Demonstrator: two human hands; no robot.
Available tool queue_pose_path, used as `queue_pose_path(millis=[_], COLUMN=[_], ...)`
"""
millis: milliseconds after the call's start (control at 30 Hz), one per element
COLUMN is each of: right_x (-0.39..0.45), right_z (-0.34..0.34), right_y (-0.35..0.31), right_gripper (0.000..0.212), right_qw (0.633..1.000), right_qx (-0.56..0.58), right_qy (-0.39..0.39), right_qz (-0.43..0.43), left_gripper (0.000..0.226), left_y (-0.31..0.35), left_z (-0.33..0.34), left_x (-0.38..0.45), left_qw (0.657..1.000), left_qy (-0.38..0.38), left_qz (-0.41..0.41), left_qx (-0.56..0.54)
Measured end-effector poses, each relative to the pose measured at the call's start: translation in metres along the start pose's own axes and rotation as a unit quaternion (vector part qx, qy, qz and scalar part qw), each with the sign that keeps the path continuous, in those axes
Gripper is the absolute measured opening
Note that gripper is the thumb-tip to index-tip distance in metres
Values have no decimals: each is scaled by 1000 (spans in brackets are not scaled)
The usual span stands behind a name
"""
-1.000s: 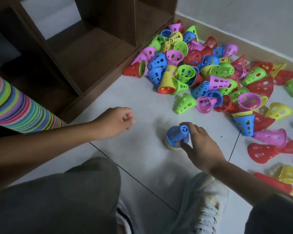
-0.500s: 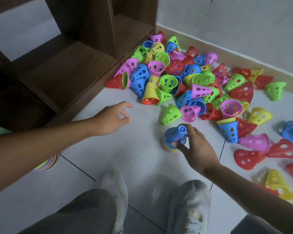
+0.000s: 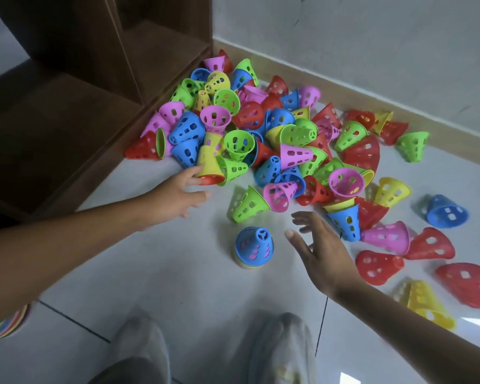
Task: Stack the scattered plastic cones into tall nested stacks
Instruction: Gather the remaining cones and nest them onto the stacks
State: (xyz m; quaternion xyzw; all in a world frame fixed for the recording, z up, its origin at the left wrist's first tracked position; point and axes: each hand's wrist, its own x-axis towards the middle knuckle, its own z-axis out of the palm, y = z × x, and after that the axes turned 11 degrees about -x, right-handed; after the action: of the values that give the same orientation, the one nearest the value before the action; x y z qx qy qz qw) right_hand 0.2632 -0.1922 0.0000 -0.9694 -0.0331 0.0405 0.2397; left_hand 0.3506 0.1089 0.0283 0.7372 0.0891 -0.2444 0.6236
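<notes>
Head view: the right hand has let go of the short blue-topped stack, fingers spread; the left hand, fingers loose, now reaches the yellow cone for the next nesting.

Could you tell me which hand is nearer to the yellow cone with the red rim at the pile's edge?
Left. The left hand has its fingers at the yellow cone; the right hand hovers open, well to the cone's right.

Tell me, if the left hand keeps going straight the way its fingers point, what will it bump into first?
Probably the yellow cone with a red cone nested inside. The left hand is open, its fingertips reaching that cone's rim at the near edge of the pile; whether they already touch is hard to tell from this view.
</notes>
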Motion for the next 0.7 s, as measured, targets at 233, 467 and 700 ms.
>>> queue_pose_path(millis=[233,467,700], right_x=[21,42,51], right_z=[-14,-33,-40], right_y=[28,64,84], right_gripper=[36,36,46], right_qw=[991,966,942], right_qx=[-106,-237,-328], right_qy=[75,99,64], right_qz=[15,20,0], left_gripper=[80,53,29], left_y=[-4,-9,-6], left_z=[11,21,20], left_x=[22,23,19], left_qw=[994,982,965], left_qy=[0,79,198], left_qz=[-30,23,75], left_qx=[-101,-170,-155])
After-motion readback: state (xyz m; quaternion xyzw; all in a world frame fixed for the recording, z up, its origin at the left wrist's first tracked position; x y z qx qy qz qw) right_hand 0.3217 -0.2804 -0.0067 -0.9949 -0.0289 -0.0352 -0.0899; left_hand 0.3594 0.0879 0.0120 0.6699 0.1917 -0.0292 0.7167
